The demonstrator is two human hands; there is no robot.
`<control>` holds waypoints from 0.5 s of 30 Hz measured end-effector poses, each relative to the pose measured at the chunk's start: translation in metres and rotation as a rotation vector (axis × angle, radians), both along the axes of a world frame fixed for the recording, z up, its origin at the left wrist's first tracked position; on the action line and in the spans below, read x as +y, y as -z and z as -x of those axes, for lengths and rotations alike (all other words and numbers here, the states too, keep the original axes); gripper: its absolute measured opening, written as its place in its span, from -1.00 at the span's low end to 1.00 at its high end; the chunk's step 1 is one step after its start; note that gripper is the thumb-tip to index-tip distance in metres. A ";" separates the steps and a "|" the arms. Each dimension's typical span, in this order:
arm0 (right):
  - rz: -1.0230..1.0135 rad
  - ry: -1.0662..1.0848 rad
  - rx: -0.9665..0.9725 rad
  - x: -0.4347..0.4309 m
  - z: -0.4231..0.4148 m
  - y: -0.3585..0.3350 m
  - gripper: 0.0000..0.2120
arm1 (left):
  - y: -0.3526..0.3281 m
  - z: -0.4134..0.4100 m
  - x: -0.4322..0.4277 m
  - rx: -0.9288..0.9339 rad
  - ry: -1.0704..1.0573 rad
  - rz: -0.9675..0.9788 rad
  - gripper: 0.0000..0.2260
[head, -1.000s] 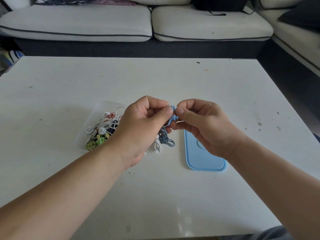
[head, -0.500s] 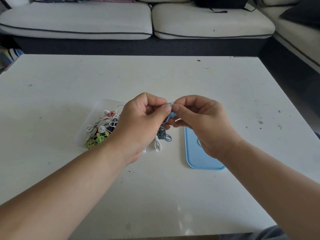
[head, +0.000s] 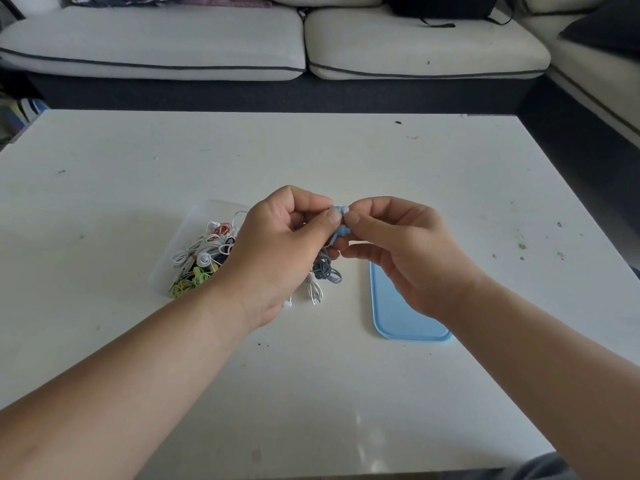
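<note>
Above the middle of the white table point(head: 346, 393), my left hand point(head: 277, 251) and my right hand point(head: 398, 251) meet and pinch a small blue earphone point(head: 340, 220) between thumbs and forefingers. Its blue-grey cable point(head: 325, 270) hangs down in a loose coil beneath the hands. A clear plastic box point(head: 194, 220) lies to the left, partly behind my left wrist, and holds a tangle of white, green and red earphone cables point(head: 201, 258). White plug ends point(head: 315, 294) lie on the table under my left hand.
A light blue lid point(head: 398, 317) lies flat on the table right of the hands, partly under my right wrist. A white sofa point(head: 242, 39) with dark piping runs along the far side of the table and down the right.
Both hands have stayed together on the blue earphone, with only small shifts of the fingers. The view has shifted slightly.
</note>
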State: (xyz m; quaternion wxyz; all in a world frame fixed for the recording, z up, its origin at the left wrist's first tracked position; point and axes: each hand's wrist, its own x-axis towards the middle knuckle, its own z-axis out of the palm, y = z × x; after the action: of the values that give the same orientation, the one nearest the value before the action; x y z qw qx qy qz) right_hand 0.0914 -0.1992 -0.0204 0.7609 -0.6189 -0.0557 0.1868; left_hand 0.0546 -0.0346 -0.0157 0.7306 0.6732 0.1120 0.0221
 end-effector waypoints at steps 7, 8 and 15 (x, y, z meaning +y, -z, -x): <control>-0.011 0.029 -0.018 0.003 0.000 0.002 -0.85 | 0.002 -0.001 0.001 -0.007 -0.003 0.007 -0.92; -0.035 0.029 0.001 0.004 0.000 0.002 -0.83 | 0.002 -0.001 0.001 -0.012 -0.004 0.004 -0.93; -0.096 0.020 0.064 0.005 0.003 0.001 -0.78 | 0.003 0.000 0.001 -0.079 -0.019 -0.087 -0.90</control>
State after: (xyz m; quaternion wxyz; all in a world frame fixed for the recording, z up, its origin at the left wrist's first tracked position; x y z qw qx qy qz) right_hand 0.0881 -0.1938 -0.0214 0.7929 -0.5759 -0.0342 0.1960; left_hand 0.0547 -0.0340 -0.0188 0.7043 0.7018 0.0883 0.0605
